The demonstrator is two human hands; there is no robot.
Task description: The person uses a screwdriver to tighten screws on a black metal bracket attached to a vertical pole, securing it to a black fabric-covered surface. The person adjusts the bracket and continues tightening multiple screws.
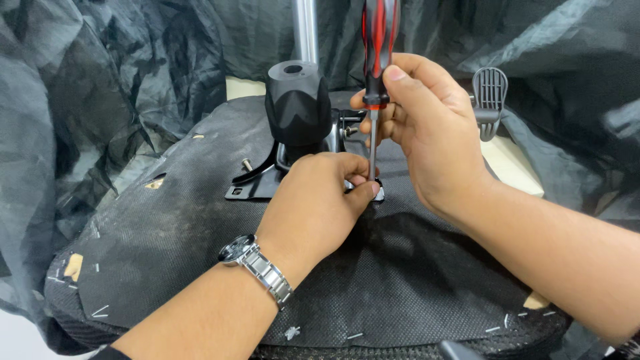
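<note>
1. Right hand is gripping the red-and-black screwdriver at the base of its handle, fingers closed around it, shaft standing nearly upright.
2. Left hand is lying on the chair seat underside, fingers curled and pinching at the screwdriver tip – it seems to be steadying a small screw there, but the fingers are hiding it, so I cannot tell for sure.
3. Landmark: the black metal mounting plate bolted to the seat. The tip is working at that plate's right-hand corner, nearest the camera.
4. Risk – the tip is sitting right against the left fingertips. If it is camming out under pressure, it is going straight into thumb or forefinger.
5. Risk – the grip is low on the handle with the top unsupported; any tilt is likely to make the bit skip off and gouge the mesh fabric.
6. Risk – the seat is resting on loose dark plastic sheeting, so it may be shifting under push.
7. Just behind the plate, the black cone-shaped column cover and chrome gas-lift tube are crowding the handle – little swing room on that side.
8. Right of the plate, a grey lever paddle is sticking up close to the right knuckles.
9. A loose-looking bolt is standing at the plate's left edge.
10. Staples are protruding along the seat rim, well away from the plate – a snag hazard for the wristwatch arm.
</note>
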